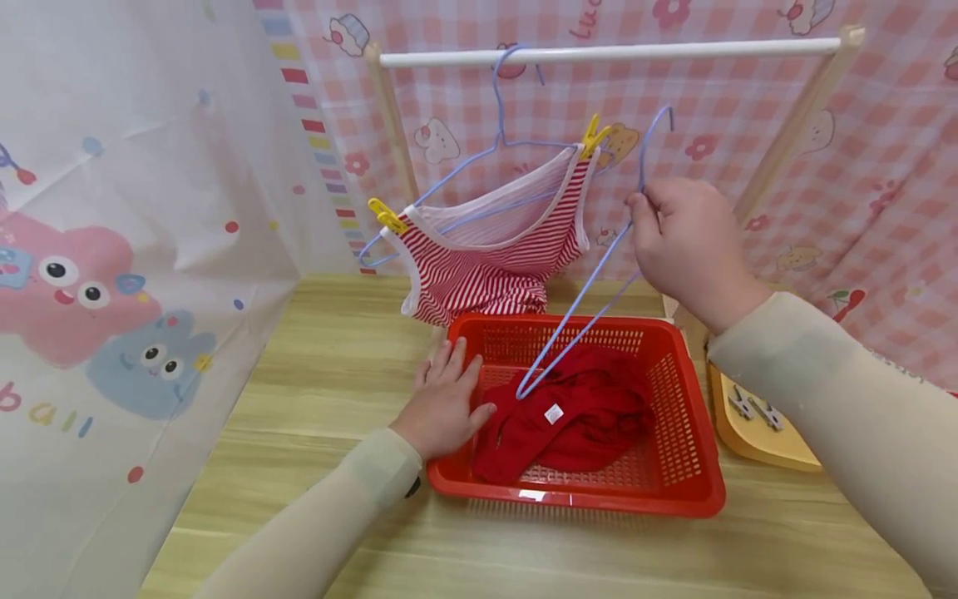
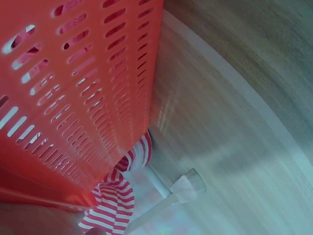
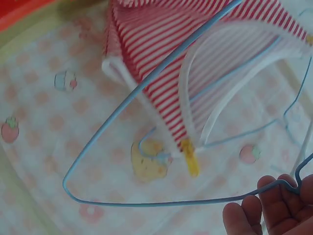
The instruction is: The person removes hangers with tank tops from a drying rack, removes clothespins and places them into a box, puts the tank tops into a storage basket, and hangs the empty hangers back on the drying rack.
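With thumb and fingers at the base of its hook, my right hand [image 1: 684, 241] pinches a blue wire hanger [image 1: 575, 309]. The hanger's lower end dips over the red basket [image 1: 703, 466], above a crumpled red garment [image 1: 591, 408] with a white tag. My left hand [image 1: 446, 399] rests on the basket's left rim, fingers spread and thumb pointing inward. Behind the basket, a red-and-white striped tank top [image 1: 494, 274] hangs from a second blue hanger [image 1: 500, 108]. A yellow clothespin [image 1: 387, 216] grips one strap and another yellow clothespin [image 3: 190, 156] the other.
A white rail [image 1: 674, 51] on wooden posts carries the striped top's hanger. To the right of the basket, a yellow tray [image 1: 778, 449] holds metal-looking clips [image 1: 756, 409], partly behind my right forearm. Printed sheets [image 1: 187, 208] line the left and back of the wooden table [image 1: 299, 399].
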A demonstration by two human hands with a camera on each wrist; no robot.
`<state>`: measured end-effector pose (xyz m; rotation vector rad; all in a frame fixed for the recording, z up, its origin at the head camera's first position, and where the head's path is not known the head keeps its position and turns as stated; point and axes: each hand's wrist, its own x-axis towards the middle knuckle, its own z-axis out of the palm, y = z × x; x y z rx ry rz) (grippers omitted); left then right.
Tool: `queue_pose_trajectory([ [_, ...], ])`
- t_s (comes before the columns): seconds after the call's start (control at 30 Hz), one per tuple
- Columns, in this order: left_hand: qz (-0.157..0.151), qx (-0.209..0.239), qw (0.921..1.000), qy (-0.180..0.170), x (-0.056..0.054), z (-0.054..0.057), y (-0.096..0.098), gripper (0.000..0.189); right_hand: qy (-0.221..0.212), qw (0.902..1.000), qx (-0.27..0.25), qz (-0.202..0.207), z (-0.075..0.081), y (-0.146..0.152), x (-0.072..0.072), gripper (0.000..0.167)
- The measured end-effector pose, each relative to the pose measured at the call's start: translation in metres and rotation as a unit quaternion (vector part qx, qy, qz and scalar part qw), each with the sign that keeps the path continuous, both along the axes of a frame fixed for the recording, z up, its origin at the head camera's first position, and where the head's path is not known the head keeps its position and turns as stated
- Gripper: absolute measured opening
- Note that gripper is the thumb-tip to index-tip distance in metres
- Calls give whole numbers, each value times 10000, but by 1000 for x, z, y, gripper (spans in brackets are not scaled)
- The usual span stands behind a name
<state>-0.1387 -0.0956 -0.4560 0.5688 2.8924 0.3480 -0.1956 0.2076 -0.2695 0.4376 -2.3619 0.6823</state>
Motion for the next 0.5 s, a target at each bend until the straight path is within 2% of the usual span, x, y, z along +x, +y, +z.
queue_pose_trajectory([
  [0.13,-29,-28,10000,74,0,-3,0,79,-53,9996,-96,-263,11,8,-14,41],
  [0.3,-44,-53,9999,77,0,-4,0,79,-347,9966,-272,-701,22,20,-27,42],
  [0.5,-12,-115,9999,36,-1,-2,0,81,-344,9934,-385,-1027,33,31,-41,44],
])
